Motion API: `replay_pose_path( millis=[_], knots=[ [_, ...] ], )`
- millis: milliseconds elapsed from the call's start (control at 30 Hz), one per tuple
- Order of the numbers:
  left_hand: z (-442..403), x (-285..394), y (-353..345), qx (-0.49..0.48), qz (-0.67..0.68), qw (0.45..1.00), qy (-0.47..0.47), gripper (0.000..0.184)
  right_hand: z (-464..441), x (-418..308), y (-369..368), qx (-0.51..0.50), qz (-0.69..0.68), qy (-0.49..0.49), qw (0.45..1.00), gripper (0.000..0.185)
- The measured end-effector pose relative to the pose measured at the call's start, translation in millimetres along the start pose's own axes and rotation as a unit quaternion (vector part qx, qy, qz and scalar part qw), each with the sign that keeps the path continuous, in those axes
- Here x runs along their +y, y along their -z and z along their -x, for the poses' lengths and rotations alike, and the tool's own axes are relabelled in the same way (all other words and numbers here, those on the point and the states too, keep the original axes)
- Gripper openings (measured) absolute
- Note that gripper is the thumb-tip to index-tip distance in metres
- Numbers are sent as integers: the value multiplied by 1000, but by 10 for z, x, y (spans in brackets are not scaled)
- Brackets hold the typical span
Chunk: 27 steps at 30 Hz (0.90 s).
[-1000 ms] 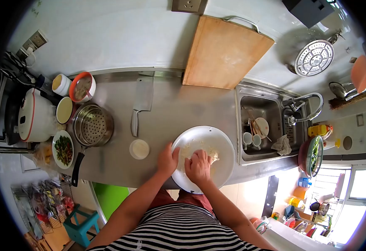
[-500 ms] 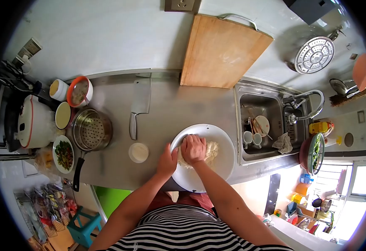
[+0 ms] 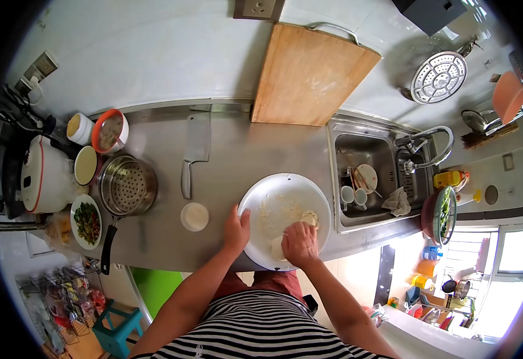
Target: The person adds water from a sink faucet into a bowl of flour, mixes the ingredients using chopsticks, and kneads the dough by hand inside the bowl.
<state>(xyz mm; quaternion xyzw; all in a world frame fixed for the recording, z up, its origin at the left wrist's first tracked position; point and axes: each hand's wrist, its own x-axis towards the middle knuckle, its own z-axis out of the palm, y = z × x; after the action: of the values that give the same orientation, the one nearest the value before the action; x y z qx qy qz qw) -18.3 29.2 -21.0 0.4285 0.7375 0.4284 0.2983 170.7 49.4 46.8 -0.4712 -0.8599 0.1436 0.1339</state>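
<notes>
A wide white basin stands at the front edge of the steel counter. My left hand grips its left rim, the thumb against the edge and the other fingers largely hidden. Inside, my right hand is closed over pale dough, pressing it at the front right of the basin. More of the lumpy dough shows beyond the knuckles. Thin flour residue clings to the basin floor. Left of the basin sits a small round dish of white powder. Behind that dish lies a cleaver.
At left are a steamer pot, a plate of chopped vegetables, several bowls and a white rice cooker. A wooden cutting board leans on the wall. Right of the basin, the sink holds cups and dishes.
My right hand has moved from the basin's upper left toward its front right, gathering the spread dough there. More basin floor now shows. My left hand stays on the rim.
</notes>
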Motion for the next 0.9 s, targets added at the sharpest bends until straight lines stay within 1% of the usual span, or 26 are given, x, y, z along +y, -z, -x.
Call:
replay_pose_path(
  millis=[33,67,200,267,300,367,400,467,600,633,667,700,767,800,833,867,900],
  knots=[
    [-8,-33,-12,-4,4,1000,1,40,3,-30,-16,22,23,12,999,13],
    [-6,-69,-27,-8,7,1000,3,40,39,-20,-75,-33,19,-6,999,19],
    [3,-47,-7,-17,-24,999,22,41,-115,-32,-235,-43,6,-24,999,20],
    [0,-32,7,-17,-20,1000,0,41,-263,-60,-289,-15,-1,7,1000,22],
    [-1,-4,27,-19,-24,1000,2,41,-349,-68,-330,-16,-5,5,1000,22],
    [3,60,46,-43,-15,998,49,40,-528,-75,-399,-18,-15,40,999,24],
    [11,52,39,-45,-16,998,50,40,-619,-86,-435,-19,-16,37,999,24],
    [-5,48,45,-14,-14,1000,-3,26,-785,-102,-481,-70,-32,44,996,23],
    [-28,141,101,-18,10,1000,-19,26,-891,-91,-461,-54,-78,56,994,18],
    [20,133,101,-21,61,998,25,27,-867,-96,-408,-39,-218,-11,975,16],
    [78,123,103,-24,111,991,70,27,-830,-97,-354,-24,-352,-80,932,15],
    [136,82,82,-25,111,991,72,27,-794,-92,-276,-26,-353,-82,932,15],
    [223,-5,18,18,196,974,109,30,-743,-42,-48,80,-384,-112,913,11],
    [284,-8,48,17,197,974,107,30,-686,-15,83,61,-349,-161,921,13],
    [354,-16,111,-10,178,976,126,30,-600,92,89,63,-349,-161,921,13],
    [397,-29,170,-37,158,976,144,31,-504,226,31,68,-260,-172,948,18],
    [418,-52,213,-37,158,976,143,31,-442,308,-50,71,-169,-183,966,23]
  ],
)
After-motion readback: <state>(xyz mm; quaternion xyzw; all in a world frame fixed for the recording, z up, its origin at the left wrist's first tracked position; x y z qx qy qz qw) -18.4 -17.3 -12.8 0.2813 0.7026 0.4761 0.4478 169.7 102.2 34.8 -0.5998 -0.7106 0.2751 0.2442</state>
